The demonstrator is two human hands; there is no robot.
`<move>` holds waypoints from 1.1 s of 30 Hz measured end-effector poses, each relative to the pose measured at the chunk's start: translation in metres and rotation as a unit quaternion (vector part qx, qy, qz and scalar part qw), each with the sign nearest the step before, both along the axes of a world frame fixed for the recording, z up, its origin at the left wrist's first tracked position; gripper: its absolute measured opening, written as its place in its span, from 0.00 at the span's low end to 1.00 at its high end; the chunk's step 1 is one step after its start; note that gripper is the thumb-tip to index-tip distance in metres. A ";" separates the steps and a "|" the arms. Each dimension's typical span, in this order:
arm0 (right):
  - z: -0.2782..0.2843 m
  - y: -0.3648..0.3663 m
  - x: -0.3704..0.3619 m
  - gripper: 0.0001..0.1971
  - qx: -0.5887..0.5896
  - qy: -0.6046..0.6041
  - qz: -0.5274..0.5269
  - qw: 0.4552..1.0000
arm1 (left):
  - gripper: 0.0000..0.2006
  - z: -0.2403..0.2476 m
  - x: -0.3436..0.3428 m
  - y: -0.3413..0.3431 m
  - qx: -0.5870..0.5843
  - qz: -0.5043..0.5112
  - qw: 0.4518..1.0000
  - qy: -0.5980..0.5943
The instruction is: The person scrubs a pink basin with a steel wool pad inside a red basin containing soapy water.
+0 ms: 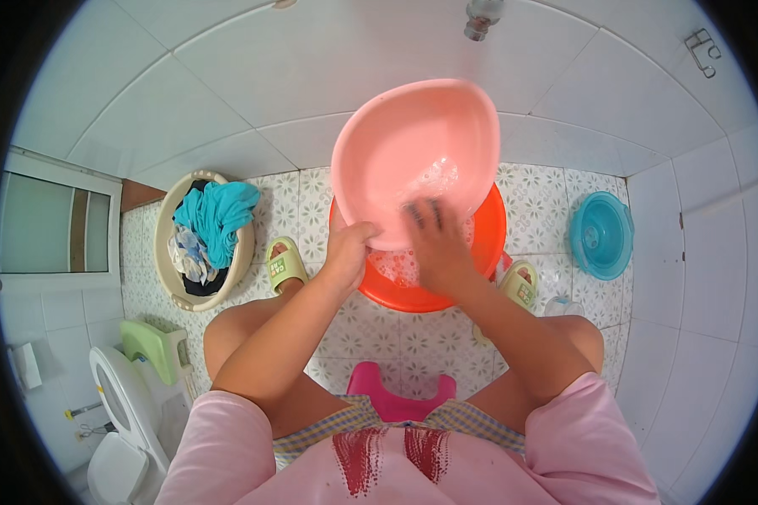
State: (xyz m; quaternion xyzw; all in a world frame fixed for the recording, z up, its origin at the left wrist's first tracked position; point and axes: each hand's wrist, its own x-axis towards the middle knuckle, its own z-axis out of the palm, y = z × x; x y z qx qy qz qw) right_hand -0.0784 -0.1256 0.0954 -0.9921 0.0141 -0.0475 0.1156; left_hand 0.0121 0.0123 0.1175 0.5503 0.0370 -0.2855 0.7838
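A pink plastic basin (pixel 408 135) is tilted up, its hollow facing me, above an orange-red basin (pixel 490 240) on the floor. My left hand (pixel 348 251) grips the pink basin's lower left rim, thumb on the inside. Fingers apart and a little blurred, my right hand (pixel 436 244) reaches over the lower rim against the wet inner wall. Small bubbles or drops (pixel 436 175) glisten on that wall. Foamy water (pixel 396 265) shows in the orange-red basin below, partly hidden by the pink basin and my right hand.
Left stands a beige tub (pixel 246 252) of clothes, topped by a turquoise garment (pixel 215 219). A turquoise basin (pixel 602 236) sits at right. Between my legs is a pink stool (pixel 403 408). A toilet (pixel 118 387) and green-topped stool (pixel 150 347) are lower left. A metal tap (pixel 482 18) juts from the wall.
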 end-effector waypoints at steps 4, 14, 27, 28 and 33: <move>-0.006 0.025 0.003 0.27 0.171 -0.062 0.063 0.981 | 0.22 -0.004 0.001 0.008 0.005 -0.022 0.998 0.066; -0.001 -0.026 0.012 0.12 0.052 -0.210 0.068 0.974 | 0.33 0.037 0.030 0.017 0.010 -0.146 0.982 0.116; 0.024 -0.026 0.006 0.21 -0.018 -0.121 0.018 0.992 | 0.29 0.029 0.027 0.019 0.092 -0.089 0.989 0.074; 0.025 -0.028 0.004 0.23 0.021 -0.122 0.012 0.992 | 0.30 0.029 0.025 0.017 0.091 -0.064 0.992 0.056; 0.017 -0.009 0.004 0.25 0.106 0.030 0.030 0.994 | 0.28 0.018 0.025 0.012 0.108 -0.049 0.993 0.025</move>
